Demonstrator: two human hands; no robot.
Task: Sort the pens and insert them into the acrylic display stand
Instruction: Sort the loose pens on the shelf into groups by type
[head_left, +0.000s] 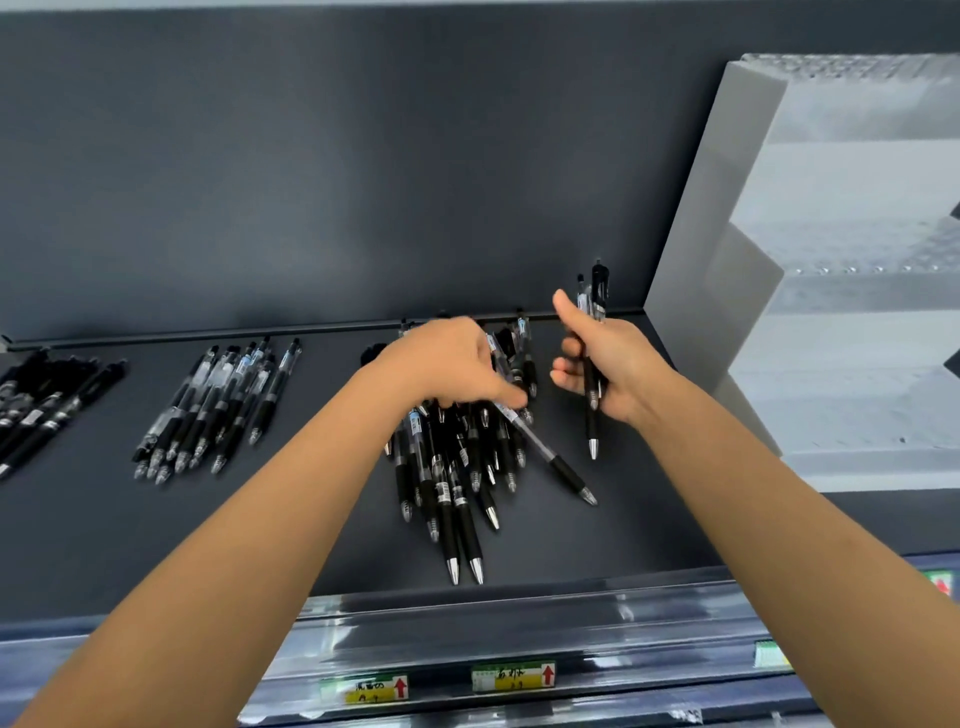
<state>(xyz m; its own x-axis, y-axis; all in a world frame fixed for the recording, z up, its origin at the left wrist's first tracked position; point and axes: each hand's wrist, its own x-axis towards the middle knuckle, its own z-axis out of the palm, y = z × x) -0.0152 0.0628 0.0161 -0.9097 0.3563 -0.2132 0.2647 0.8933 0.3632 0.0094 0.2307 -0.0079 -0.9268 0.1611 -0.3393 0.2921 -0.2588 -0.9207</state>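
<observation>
Right hand (602, 364) clamps a small bunch of black click pens (592, 431) upright; left hand (447, 364), just beside it, pinches a clear-barrelled pen (535, 441) atop the loose black pen pile (452, 493).

Messy heap of black pens (457, 467) in the middle, tidy bunch (218, 410) left, another bunch (47, 405) far left, clear stepped stand (841, 260) right.

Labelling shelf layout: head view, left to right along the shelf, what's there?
Black pens → clear-barrel pens → pile → right hand gripping held pens → stand.
</observation>
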